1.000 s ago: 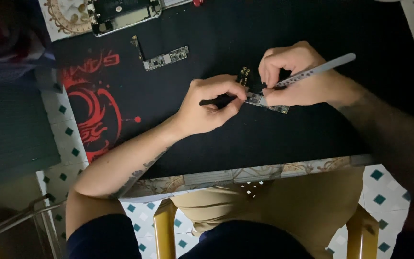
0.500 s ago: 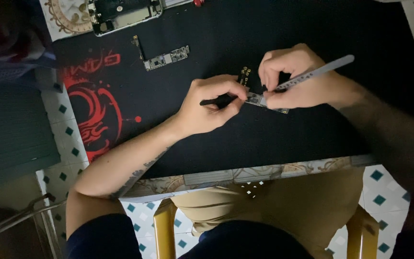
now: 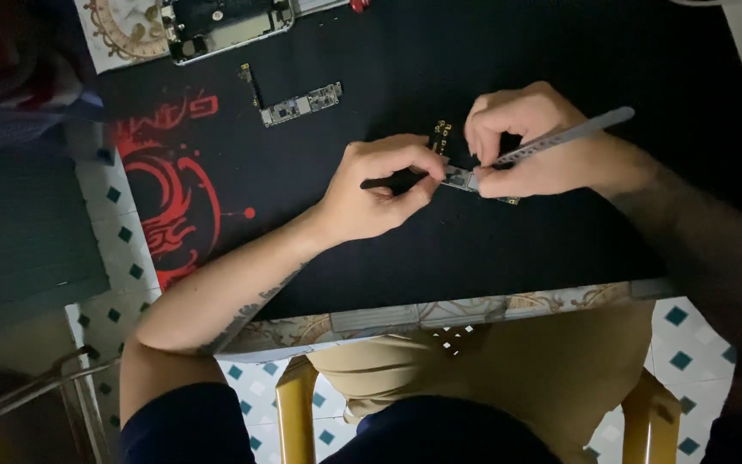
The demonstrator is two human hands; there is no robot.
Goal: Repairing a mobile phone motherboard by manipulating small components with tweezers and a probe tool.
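Observation:
My left hand [image 3: 380, 193] pinches a thin black tool against one end of a small circuit board [image 3: 465, 180] that lies on the black desk mat [image 3: 405, 69]. My right hand [image 3: 530, 137] holds silver tweezers [image 3: 564, 137] whose tips touch the same board, while its fingers steady the board's other end. A small gold-pinned part [image 3: 441, 136] pokes up just behind the board, between the two hands.
A second narrow circuit board [image 3: 298, 105] lies farther back on the mat. An opened phone body [image 3: 225, 21] rests at the top edge. A red dragon print [image 3: 173, 189] marks the mat's left side. The table's patterned front edge [image 3: 440, 316] runs below my arms.
Both hands stay on the small board; my right fingers have shifted slightly around the tweezers. Nothing else has moved.

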